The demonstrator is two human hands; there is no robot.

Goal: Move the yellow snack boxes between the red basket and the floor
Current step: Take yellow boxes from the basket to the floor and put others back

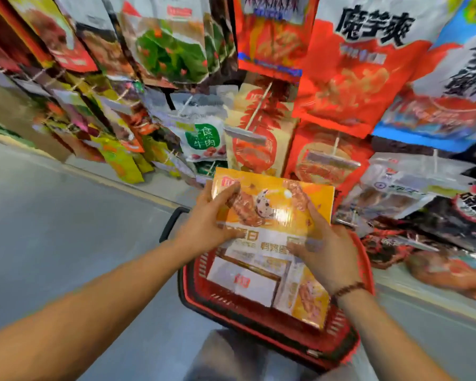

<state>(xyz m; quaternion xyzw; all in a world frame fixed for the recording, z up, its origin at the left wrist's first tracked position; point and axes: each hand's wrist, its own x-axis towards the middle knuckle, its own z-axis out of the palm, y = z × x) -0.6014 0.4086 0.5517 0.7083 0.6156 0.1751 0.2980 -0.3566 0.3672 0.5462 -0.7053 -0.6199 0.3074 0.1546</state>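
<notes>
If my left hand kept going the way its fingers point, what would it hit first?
The left hand grips the yellow snack box, so that blocks it; past it, probably the hanging packets, though depth is unclear.

Yellow snack box [275, 204] held at both ends by left hand [204, 229] and right hand [327, 257], red basket [231, 306] with more boxes [305, 298] below the fingers [227, 195], hanging snack bags [349, 78] beyond them

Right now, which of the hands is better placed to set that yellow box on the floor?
Probably the left hand: it grips the yellow box on the side where bare floor lies. The right hand sits toward the hanging packets.
</notes>
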